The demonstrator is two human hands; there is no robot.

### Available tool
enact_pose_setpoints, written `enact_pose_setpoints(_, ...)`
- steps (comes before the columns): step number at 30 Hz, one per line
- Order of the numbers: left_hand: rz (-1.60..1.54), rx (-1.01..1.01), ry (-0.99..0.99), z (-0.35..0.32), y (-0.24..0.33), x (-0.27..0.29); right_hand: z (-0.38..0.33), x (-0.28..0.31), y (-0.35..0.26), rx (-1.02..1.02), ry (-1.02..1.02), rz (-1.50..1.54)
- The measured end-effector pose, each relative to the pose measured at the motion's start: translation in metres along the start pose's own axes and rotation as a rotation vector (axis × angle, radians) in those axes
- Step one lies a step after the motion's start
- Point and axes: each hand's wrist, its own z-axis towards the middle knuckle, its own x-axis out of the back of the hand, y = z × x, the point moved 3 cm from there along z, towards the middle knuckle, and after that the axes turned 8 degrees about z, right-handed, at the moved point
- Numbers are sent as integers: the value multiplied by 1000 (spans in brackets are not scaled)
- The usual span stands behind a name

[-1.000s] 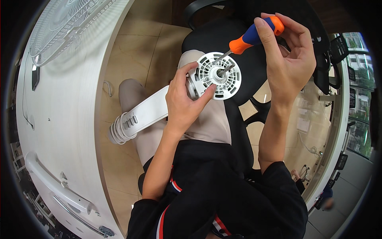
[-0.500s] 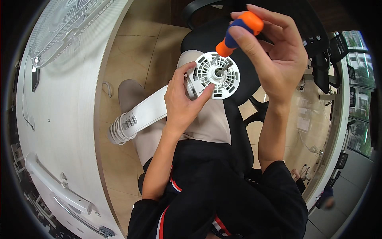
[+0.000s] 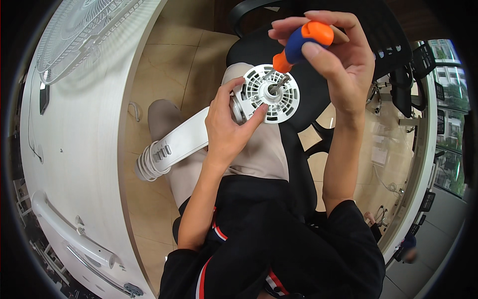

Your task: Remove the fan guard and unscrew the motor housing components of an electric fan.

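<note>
My left hand is closed round the white round motor housing of a fan, thumb on its slotted face and fingers along the side. A metal shaft sticks out of the housing's centre. From it a white fan body slants down left across my lap, with grey buttons and a coiled white cord at its end. Above the housing, my right hand grips the orange and blue handle of a screwdriver. Its thin blade points down to the housing's upper face; the tip's exact contact is hard to see.
At the left, a white table carries a white fan grille, a white pole and small parts. A black chair stands beyond my knees. Another table edge runs along the right.
My right hand has shifted slightly left, its fingers rolling round the screwdriver handle, which has turned and tilted a little. My left hand and the fan body stay put.
</note>
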Motion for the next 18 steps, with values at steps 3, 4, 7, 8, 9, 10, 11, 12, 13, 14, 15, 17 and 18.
enact_pose_setpoints(3,21,6,-1,-1,1,3,4,-8,1,-10,142,144)
enact_pose_setpoints(4,38,8,-9,-1,1,2,5,-11,1,-77,235,126)
enact_pose_setpoints(7,-19,-3,8,-1,1,-1,7,-12,11,-82,228,232)
enact_pose_setpoints(8,-18,-3,6,-1,2,-1,10,-15,15,-52,302,180)
enact_pose_setpoints(9,-16,17,-4,-2,3,-1,11,-15,20,-52,304,180)
enact_pose_setpoints(10,-12,38,-13,-2,3,-1,11,-15,24,-34,334,172)
enact_pose_setpoints(11,-11,38,-13,-2,3,-1,13,-15,27,-16,363,162)
enact_pose_setpoints(12,-9,28,-9,-2,3,-1,15,-19,30,96,430,121)
enact_pose_setpoints(13,-7,21,-4,-2,3,-1,16,-18,30,94,431,122)
enact_pose_setpoints(14,-7,22,-5,-2,2,-1,17,-17,29,114,408,98)
enact_pose_setpoints(15,-3,13,-4,-1,3,-1,18,-17,28,135,384,74)
enact_pose_setpoints(17,2,3,-5,-1,2,-1,20,-18,28,98,393,111)
enact_pose_setpoints(18,3,-6,3,-1,2,0,20,-18,28,62,399,150)
